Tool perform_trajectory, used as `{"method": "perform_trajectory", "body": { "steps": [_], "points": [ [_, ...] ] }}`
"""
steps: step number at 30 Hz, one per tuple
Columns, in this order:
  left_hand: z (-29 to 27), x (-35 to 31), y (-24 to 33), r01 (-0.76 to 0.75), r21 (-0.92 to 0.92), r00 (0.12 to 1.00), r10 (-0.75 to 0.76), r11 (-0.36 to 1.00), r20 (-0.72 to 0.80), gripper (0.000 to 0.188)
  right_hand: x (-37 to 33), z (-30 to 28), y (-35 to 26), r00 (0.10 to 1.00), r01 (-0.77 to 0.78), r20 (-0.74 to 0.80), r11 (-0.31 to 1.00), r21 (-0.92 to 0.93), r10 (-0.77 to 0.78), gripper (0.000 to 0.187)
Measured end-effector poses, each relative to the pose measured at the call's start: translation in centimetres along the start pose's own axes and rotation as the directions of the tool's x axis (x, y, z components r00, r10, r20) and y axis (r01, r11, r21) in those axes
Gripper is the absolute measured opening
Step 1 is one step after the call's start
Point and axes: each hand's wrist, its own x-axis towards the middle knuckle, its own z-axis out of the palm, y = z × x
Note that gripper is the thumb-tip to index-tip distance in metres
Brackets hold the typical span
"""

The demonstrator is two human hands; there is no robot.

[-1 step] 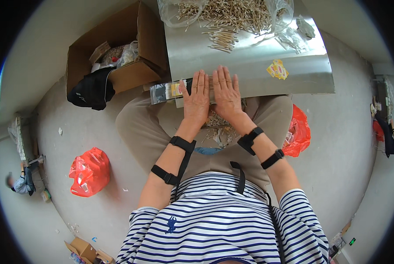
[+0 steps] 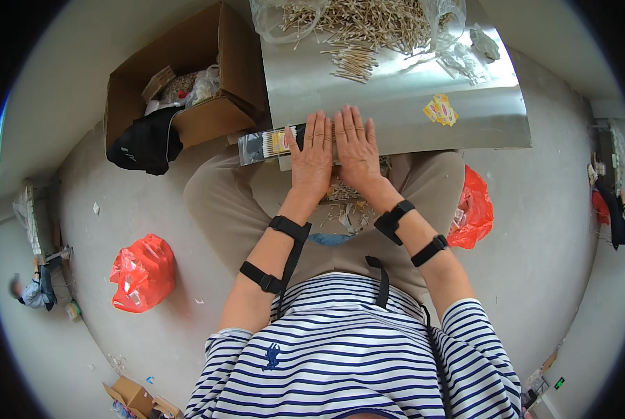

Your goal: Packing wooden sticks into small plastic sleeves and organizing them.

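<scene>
At the near edge of the metal table, the left hand and right hand lie flat side by side, fingers straight, pressing a clear packet of sticks overhanging the near left corner; loose sticks heap along the far edge

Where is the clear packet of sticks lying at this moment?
In the head view, the clear packet of sticks lies at the metal table's near edge, under the left hand, beside the cardboard box.
</scene>
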Motion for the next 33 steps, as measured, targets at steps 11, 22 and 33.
{"method": "perform_trajectory", "body": {
  "steps": [11,22,33],
  "points": [
    [-5.6,-3.5,-1.1,0.091,-0.089,0.982,-0.075,0.992,0.172,0.124,-0.3,-0.6,0.1,0.999,-0.02,0.028,0.992,0.123,0.017,0.125],
    [-3.7,-3.5,0.4,0.121,-0.17,0.975,-0.084,0.978,0.208,0.131,-0.1,-0.1,0.1,0.999,0.047,-0.008,0.99,0.135,-0.047,0.12],
    [-3.7,-2.8,-0.4,0.15,-0.176,0.978,-0.12,0.973,0.171,0.127,-0.1,-0.3,0.0,0.997,0.083,-0.006,0.983,0.165,-0.083,0.119]
  ]
}}
